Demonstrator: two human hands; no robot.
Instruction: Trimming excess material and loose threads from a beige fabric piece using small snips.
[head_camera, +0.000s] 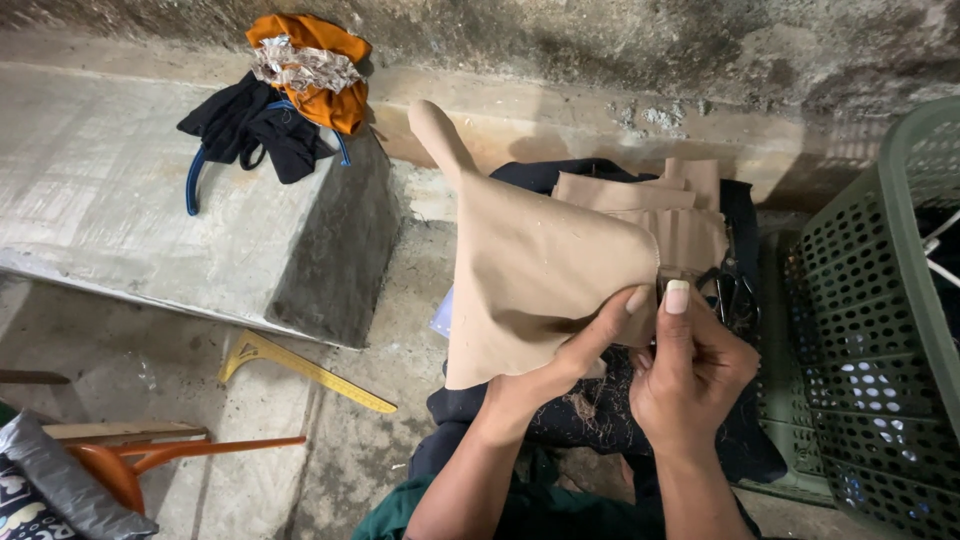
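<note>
A tan cloth (540, 270) is pinched at its edge by the left hand (560, 375) and the right hand (690, 365), above the lap. More tan pieces (650, 205) are piled behind. Something white, maybe cords, is seen inside the green basket (880, 330).

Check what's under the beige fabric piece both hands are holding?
Under the beige fabric piece: dark cloth on the lap, a pale blue corner, more folded beige pieces behind. The rest is covered.
</note>
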